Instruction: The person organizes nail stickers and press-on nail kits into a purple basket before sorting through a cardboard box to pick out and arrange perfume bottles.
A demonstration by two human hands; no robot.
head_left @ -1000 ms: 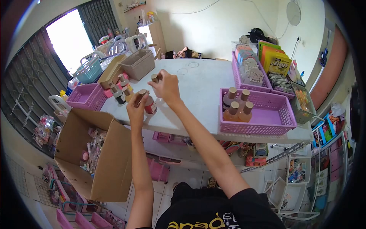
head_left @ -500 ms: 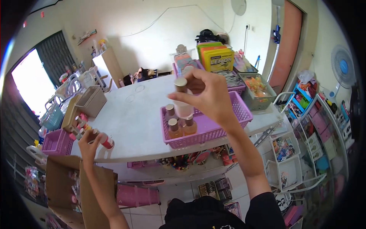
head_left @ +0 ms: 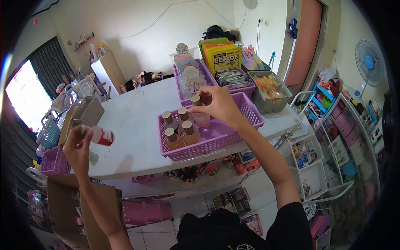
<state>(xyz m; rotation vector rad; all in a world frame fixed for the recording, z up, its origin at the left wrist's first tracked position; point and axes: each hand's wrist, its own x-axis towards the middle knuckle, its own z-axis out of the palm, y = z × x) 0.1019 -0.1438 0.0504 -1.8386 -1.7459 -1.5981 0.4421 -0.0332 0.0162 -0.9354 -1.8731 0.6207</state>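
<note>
Over the left part of the white table (head_left: 125, 146), my left hand (head_left: 78, 143) holds a small bottle with a red label (head_left: 103, 136), tipped sideways. My right hand (head_left: 212, 102) grips the cap of a pinkish bottle (head_left: 202, 120) inside the purple basket (head_left: 191, 153). Just left of it in the basket stand several gold-capped bottles (head_left: 191, 133) with orange and pinkish contents. A small greenish bottle (head_left: 93, 157) stands on the table under my left hand.
Behind the basket are another purple basket (head_left: 182, 93) with boxes, yellow LEMON packs (head_left: 227, 59) and a grey basket (head_left: 271, 107) of small packets. A grey bin (head_left: 88, 111) sits at the table's left. An open cardboard box (head_left: 100, 204) is below left.
My right hand has lowered its bottle into the purple basket. My left hand has lifted the red-labelled bottle off the table and tilted it. The camera view has shifted slightly.
</note>
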